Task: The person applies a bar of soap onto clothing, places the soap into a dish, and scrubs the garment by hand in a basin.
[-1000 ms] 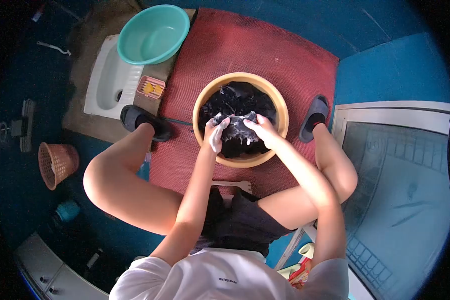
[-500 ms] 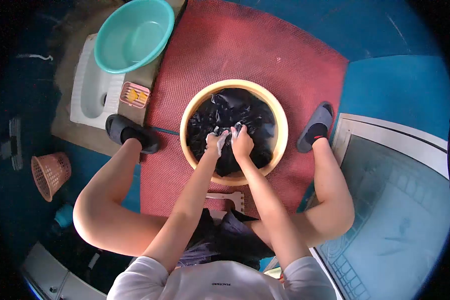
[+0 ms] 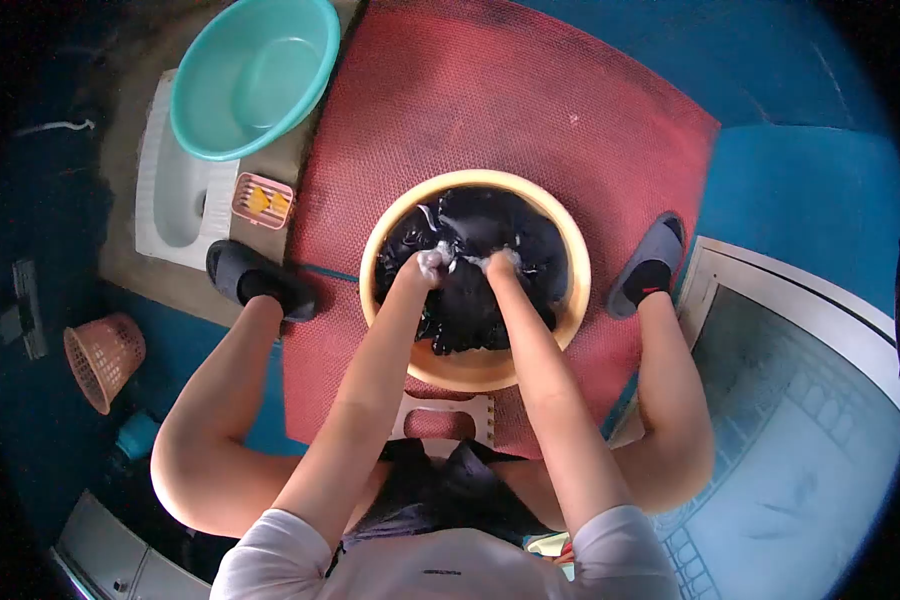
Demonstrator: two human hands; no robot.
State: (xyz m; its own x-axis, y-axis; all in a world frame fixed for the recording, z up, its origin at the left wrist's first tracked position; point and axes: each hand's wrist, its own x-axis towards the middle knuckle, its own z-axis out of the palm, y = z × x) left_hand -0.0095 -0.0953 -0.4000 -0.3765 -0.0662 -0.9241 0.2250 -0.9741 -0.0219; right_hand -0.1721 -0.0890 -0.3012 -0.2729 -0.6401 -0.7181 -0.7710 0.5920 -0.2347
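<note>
A yellow basin (image 3: 378, 215) stands on the red mat between my feet, with wet black cloth (image 3: 475, 300) and some water inside. My left hand (image 3: 426, 268) is closed at the cloth left of the basin's middle, with white suds over its fingers. To its right, my right hand (image 3: 502, 264) presses into the same cloth, its fingers mostly hidden by cloth and suds. The two hands are a little apart.
A green basin (image 3: 320, 85) rests over a white squat toilet (image 3: 150, 195) at upper left. Near it lies a pink soap dish (image 3: 263, 218). A white stool (image 3: 480, 425), a pink basket (image 3: 105, 360) and a glass-panelled door (image 3: 770, 400) are around me.
Both hands came down from holding a sudsy bundle up to the cloth in the basin, drew together, then moved apart. The view has shifted slightly.
</note>
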